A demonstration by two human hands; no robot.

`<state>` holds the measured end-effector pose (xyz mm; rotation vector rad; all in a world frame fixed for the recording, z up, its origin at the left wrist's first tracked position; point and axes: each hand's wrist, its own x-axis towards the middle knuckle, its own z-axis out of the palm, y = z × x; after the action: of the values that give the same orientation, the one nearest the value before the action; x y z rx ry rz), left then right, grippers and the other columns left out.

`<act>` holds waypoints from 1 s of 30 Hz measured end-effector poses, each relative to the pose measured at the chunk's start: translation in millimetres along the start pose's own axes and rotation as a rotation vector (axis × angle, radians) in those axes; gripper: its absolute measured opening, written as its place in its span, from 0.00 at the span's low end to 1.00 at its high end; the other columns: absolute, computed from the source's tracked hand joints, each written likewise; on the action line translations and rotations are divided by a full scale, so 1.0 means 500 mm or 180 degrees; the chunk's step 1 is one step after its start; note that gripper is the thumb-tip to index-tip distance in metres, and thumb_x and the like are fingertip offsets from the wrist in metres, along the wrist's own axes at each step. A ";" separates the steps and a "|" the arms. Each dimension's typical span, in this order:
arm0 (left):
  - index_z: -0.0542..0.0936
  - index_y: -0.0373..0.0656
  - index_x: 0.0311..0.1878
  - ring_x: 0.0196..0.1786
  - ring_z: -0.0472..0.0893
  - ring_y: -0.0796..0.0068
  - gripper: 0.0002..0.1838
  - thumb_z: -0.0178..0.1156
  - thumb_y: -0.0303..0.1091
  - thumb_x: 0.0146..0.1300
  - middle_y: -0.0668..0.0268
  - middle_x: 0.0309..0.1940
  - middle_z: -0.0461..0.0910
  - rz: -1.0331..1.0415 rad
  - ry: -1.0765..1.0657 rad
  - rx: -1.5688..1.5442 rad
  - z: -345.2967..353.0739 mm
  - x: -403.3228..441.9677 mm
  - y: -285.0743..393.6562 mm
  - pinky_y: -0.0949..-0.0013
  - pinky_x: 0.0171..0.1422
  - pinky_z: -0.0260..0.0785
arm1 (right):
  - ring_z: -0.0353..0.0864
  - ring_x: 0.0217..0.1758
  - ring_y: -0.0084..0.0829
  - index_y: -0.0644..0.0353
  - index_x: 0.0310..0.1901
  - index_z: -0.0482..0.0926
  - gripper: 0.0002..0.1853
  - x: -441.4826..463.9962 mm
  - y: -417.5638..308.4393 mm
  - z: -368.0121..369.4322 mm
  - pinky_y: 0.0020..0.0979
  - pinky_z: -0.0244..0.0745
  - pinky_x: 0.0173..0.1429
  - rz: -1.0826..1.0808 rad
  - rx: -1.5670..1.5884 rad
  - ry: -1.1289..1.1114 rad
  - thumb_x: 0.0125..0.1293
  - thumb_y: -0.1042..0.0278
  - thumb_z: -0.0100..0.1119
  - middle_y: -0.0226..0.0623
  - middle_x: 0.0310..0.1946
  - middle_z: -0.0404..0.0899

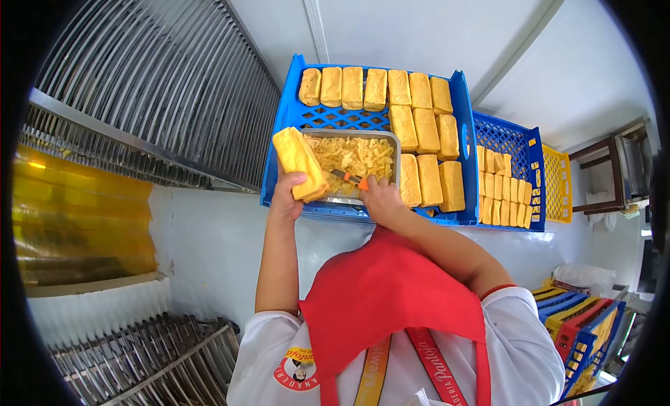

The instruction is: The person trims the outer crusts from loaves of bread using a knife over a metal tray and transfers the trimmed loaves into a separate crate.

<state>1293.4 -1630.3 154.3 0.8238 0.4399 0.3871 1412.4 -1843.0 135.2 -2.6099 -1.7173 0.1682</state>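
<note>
My left hand grips a golden loaf of bread, tilted over the left edge of a metal tray. In my right hand is a knife with an orange and black handle, pointing left toward the loaf. Its blade is mostly hidden near the loaf's side. Yellow bread trimmings fill much of the tray. The tray rests in a blue plastic crate, where rows of loaves stand behind it and to its right.
A second blue crate with smaller loaves stands to the right, with a yellow crate beyond it. Metal racks rise at the left. Stacked coloured crates stand at lower right.
</note>
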 end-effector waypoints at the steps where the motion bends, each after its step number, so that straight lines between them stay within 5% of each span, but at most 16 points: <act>1: 0.60 0.49 0.73 0.65 0.71 0.57 0.45 0.61 0.32 0.47 0.59 0.63 0.68 0.0023 0.0003 0.0133 -0.007 0.011 -0.012 0.54 0.67 0.70 | 0.78 0.51 0.47 0.54 0.47 0.84 0.12 0.006 0.010 -0.025 0.44 0.79 0.50 0.0059 0.0118 -0.0312 0.63 0.65 0.59 0.45 0.52 0.72; 4: 0.66 0.42 0.69 0.58 0.78 0.56 0.39 0.63 0.35 0.50 0.58 0.56 0.77 0.0033 0.0108 0.0127 -0.015 0.039 -0.036 0.53 0.64 0.73 | 0.78 0.55 0.49 0.48 0.57 0.80 0.17 -0.012 0.043 -0.079 0.47 0.77 0.56 0.0221 0.0673 -0.0449 0.67 0.63 0.56 0.47 0.54 0.73; 6: 0.63 0.41 0.71 0.60 0.77 0.57 0.41 0.62 0.34 0.50 0.57 0.59 0.74 -0.0190 0.0058 -0.0050 -0.018 0.059 -0.044 0.53 0.64 0.73 | 0.78 0.56 0.51 0.44 0.63 0.77 0.20 -0.022 0.069 -0.094 0.48 0.75 0.58 0.0337 0.1114 -0.0267 0.70 0.61 0.54 0.49 0.55 0.73; 8: 0.60 0.42 0.72 0.62 0.75 0.56 0.45 0.63 0.33 0.47 0.55 0.63 0.70 0.0123 0.0276 0.0643 0.012 0.078 -0.059 0.54 0.64 0.72 | 0.78 0.56 0.54 0.37 0.68 0.72 0.24 -0.027 0.102 -0.104 0.48 0.74 0.60 0.1313 0.2313 -0.0099 0.70 0.57 0.54 0.54 0.53 0.75; 10: 0.52 0.47 0.78 0.67 0.71 0.54 0.55 0.66 0.33 0.43 0.53 0.67 0.66 0.0220 0.0318 0.1452 0.049 0.092 -0.062 0.53 0.68 0.69 | 0.80 0.53 0.56 0.44 0.70 0.68 0.27 -0.040 0.145 -0.038 0.47 0.73 0.60 0.1274 0.2560 0.0390 0.69 0.56 0.55 0.58 0.48 0.78; 12: 0.37 0.63 0.82 0.75 0.58 0.35 0.74 0.77 0.45 0.33 0.37 0.75 0.48 -0.0775 0.0917 0.5186 0.110 0.088 -0.054 0.45 0.77 0.54 | 0.79 0.53 0.57 0.55 0.67 0.71 0.26 -0.051 0.164 -0.025 0.47 0.73 0.60 0.1685 0.2896 0.0304 0.69 0.57 0.54 0.59 0.45 0.81; 13: 0.37 0.69 0.81 0.76 0.54 0.32 0.74 0.78 0.50 0.33 0.37 0.76 0.46 -0.0641 0.0680 0.5622 0.124 0.085 -0.067 0.33 0.76 0.49 | 0.84 0.44 0.49 0.64 0.61 0.74 0.23 -0.055 0.169 -0.022 0.44 0.77 0.51 0.1620 0.2680 0.0358 0.67 0.61 0.56 0.56 0.40 0.83; 14: 0.37 0.69 0.81 0.76 0.54 0.32 0.74 0.78 0.50 0.33 0.37 0.76 0.46 -0.0651 0.0704 0.5614 0.135 0.089 -0.073 0.33 0.76 0.49 | 0.84 0.44 0.49 0.64 0.61 0.74 0.23 -0.058 0.175 -0.019 0.44 0.77 0.51 0.1600 0.2680 0.0345 0.67 0.61 0.56 0.56 0.40 0.83; 17: 0.35 0.67 0.81 0.78 0.50 0.34 0.74 0.77 0.55 0.35 0.38 0.77 0.45 -0.1044 0.0753 0.6166 0.162 0.107 -0.084 0.25 0.74 0.42 | 0.82 0.26 0.29 0.66 0.52 0.76 0.17 -0.062 0.184 -0.023 0.33 0.77 0.31 0.2063 0.3890 -0.0345 0.63 0.68 0.60 0.42 0.35 0.81; 26: 0.33 0.65 0.81 0.81 0.41 0.37 0.76 0.77 0.64 0.35 0.41 0.78 0.45 -0.1187 0.1303 0.5919 0.185 0.145 -0.109 0.22 0.75 0.36 | 0.76 0.23 0.23 0.65 0.66 0.70 0.23 -0.051 0.190 -0.039 0.28 0.74 0.27 0.1713 0.4659 -0.0484 0.75 0.61 0.51 0.33 0.28 0.75; 29: 0.44 0.59 0.81 0.78 0.49 0.35 0.70 0.77 0.61 0.37 0.42 0.75 0.51 -0.0352 0.1248 0.6333 0.162 0.113 -0.110 0.26 0.74 0.43 | 0.75 0.22 0.23 0.65 0.64 0.71 0.22 -0.053 0.192 -0.012 0.27 0.74 0.26 0.1756 0.4596 -0.0461 0.75 0.62 0.51 0.32 0.27 0.74; 30: 0.53 0.54 0.77 0.74 0.56 0.38 0.62 0.77 0.58 0.40 0.42 0.71 0.57 0.0469 0.1077 0.6413 0.146 0.101 -0.110 0.32 0.72 0.51 | 0.75 0.22 0.23 0.65 0.64 0.71 0.22 -0.052 0.196 -0.010 0.27 0.74 0.26 0.1779 0.4606 -0.0436 0.75 0.62 0.51 0.32 0.27 0.74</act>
<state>1382.4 -1684.2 144.9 2.7695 1.0891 0.0861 1492.2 -1905.6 135.4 -1.7513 -0.3522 1.0868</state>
